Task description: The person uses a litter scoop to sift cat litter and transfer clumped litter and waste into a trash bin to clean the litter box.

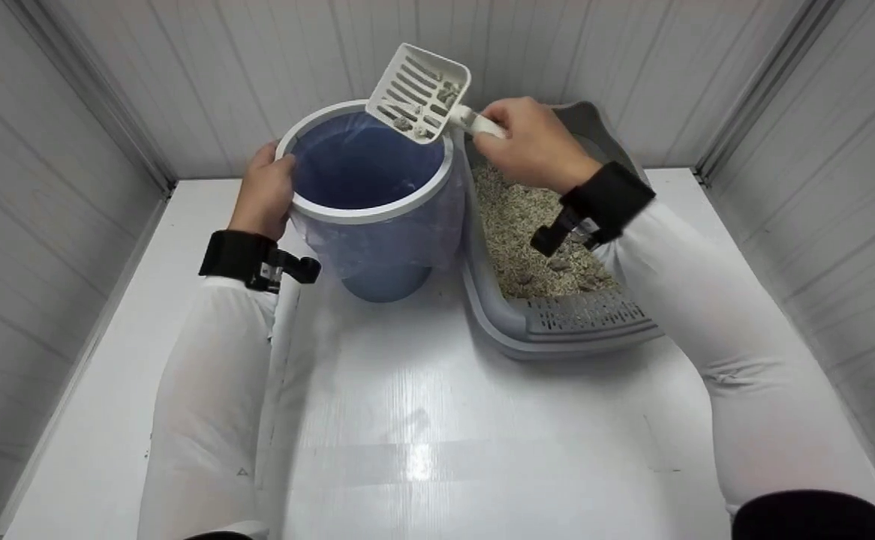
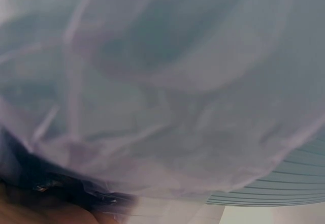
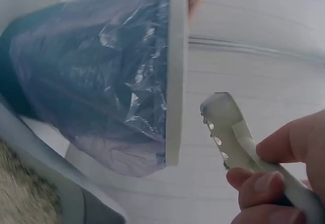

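A blue bin (image 1: pixel 374 225) with a white rim and a clear bag liner stands tilted on the white table. My left hand (image 1: pixel 266 193) grips its left rim. My right hand (image 1: pixel 531 142) holds the handle of a white slotted scoop (image 1: pixel 420 93), raised over the bin's right rim with grey clumps in it. In the right wrist view the scoop handle (image 3: pixel 231 132) shows between my fingers (image 3: pixel 264 183), beside the bin's rim (image 3: pixel 175 76) and its bag. The left wrist view is filled by the bag liner (image 2: pixel 162 92).
A grey litter tray (image 1: pixel 557 322) full of pale litter with a few clumps sits right of the bin, its grated step toward me. White panelled walls close in the table (image 1: pixel 422 435) on three sides.
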